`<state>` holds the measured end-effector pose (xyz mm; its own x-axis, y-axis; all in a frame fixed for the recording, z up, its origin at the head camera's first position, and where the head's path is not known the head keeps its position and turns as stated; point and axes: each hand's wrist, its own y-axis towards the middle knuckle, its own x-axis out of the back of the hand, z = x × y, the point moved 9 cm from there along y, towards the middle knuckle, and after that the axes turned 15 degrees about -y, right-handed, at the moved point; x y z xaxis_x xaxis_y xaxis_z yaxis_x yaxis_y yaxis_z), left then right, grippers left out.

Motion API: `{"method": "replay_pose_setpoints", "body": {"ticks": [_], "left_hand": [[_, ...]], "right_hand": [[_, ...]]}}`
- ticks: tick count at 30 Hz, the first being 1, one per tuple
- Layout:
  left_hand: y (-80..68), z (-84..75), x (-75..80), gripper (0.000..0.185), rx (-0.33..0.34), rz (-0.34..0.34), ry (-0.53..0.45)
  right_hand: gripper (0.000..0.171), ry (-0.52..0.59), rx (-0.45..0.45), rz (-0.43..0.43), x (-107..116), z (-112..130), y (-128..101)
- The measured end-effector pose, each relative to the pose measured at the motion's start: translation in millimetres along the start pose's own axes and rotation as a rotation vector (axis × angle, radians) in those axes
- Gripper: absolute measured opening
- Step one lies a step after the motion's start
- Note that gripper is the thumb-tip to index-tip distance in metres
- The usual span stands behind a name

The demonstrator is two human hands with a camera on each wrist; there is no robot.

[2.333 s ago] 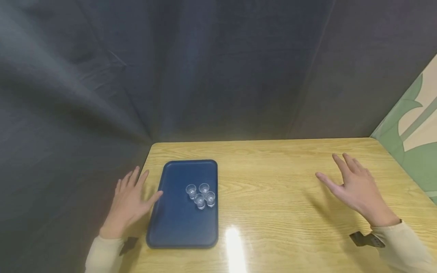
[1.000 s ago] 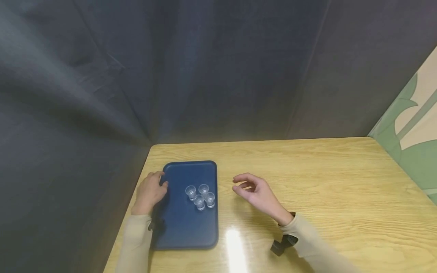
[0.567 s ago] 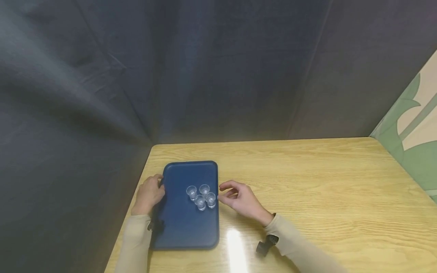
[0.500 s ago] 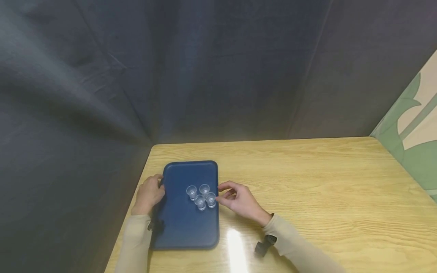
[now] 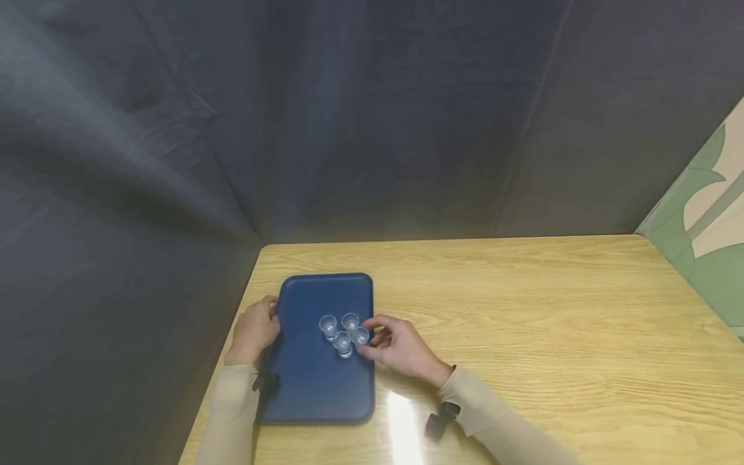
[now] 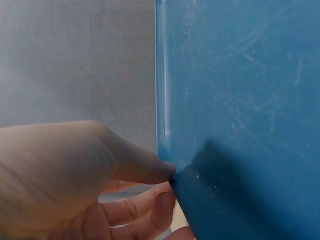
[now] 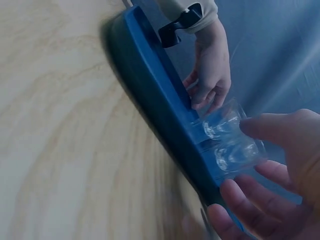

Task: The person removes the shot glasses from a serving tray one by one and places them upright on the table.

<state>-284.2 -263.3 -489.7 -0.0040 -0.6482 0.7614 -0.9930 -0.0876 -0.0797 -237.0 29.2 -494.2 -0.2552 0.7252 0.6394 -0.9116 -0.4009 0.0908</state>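
Note:
A dark blue tray [image 5: 308, 381] lies at the left end of the wooden table. Several small clear cups stand clustered on it. My left hand [image 5: 256, 328] grips the tray's left rim; in the left wrist view the thumb [image 6: 150, 167] lies on top of the tray [image 6: 240, 100] and the fingers curl beneath. My right hand [image 5: 369, 336] reaches over the tray's right rim, its finger and thumb curled round the rightmost cup [image 5: 360, 336]. The right wrist view shows that cup [image 7: 235, 152] between my fingers [image 7: 272, 125], with another cup [image 7: 220, 122] behind.
The wooden table [image 5: 523, 310] stretches to the right of the tray. Dark cloth walls [image 5: 349, 129] stand close behind and to the left. A green and cream patterned panel [image 5: 703, 219] borders the right side.
My right hand came across from the table's right side to the tray and curled round the rightmost cup. My left hand moved in and took the tray's left rim.

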Motion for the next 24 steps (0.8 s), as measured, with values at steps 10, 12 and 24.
{"method": "replay_pose_setpoints", "body": {"ticks": [10, 12, 24], "left_hand": [[0.6, -1.5, -0.1, 0.046, 0.001, 0.011, -0.009], [1.1, -1.0, -0.6, 0.047, 0.001, 0.014, -0.008], [0.9, -2.3, -1.8, 0.047, 0.005, 0.021, -0.013]], "right_hand": [[0.037, -0.039, 0.017, -0.014, -3.4, -1.2, 0.9], [0.037, -0.043, 0.021, -0.017, -2.9, -0.7, 1.6], [0.038, -0.025, 0.02, -0.011, -0.6, -3.0, 5.6]]}}
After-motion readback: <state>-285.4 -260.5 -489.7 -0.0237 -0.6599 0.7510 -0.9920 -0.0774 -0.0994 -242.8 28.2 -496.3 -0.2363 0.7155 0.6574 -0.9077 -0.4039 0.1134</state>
